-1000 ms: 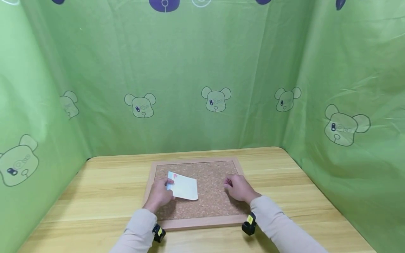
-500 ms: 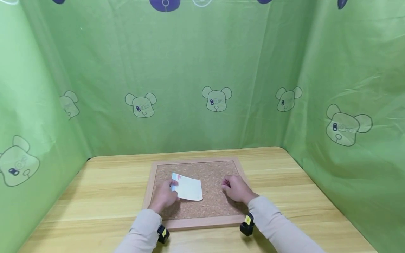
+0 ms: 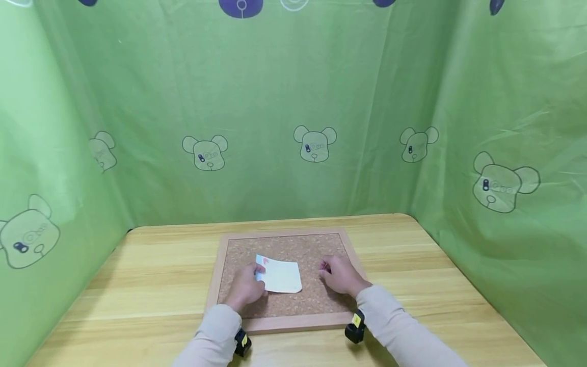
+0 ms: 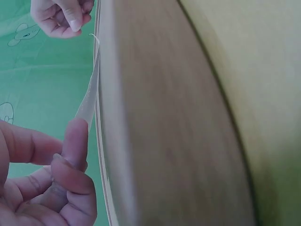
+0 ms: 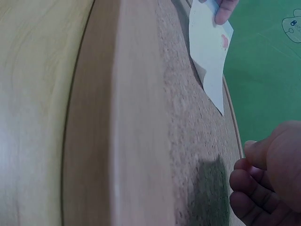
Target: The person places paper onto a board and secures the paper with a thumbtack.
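Note:
A white sheet of notepaper (image 3: 281, 277) with a pale blue edge and a small red print is held over the cork board (image 3: 293, 306). My left hand (image 3: 246, 287) pinches its left edge between thumb and fingers. In the right wrist view, the near corner of the sheet curls. My right hand (image 3: 341, 275) is over the right part of the board, apart from the paper. Its fingers curl and the thumb tip (image 5: 250, 149) meets the index finger; I cannot tell whether something small is between them.
The board's pale wooden frame (image 3: 298, 322) lies on a light wood table (image 3: 128, 290). Green curtains (image 3: 266, 102) with bear-head prints stand behind and at both sides. A black wrist camera (image 3: 355, 328) sits under the right sleeve.
My left hand has carried the paper to the right and slightly toward me, lowering it over the board. My right hand has shifted slightly left, so the gap between them is smaller.

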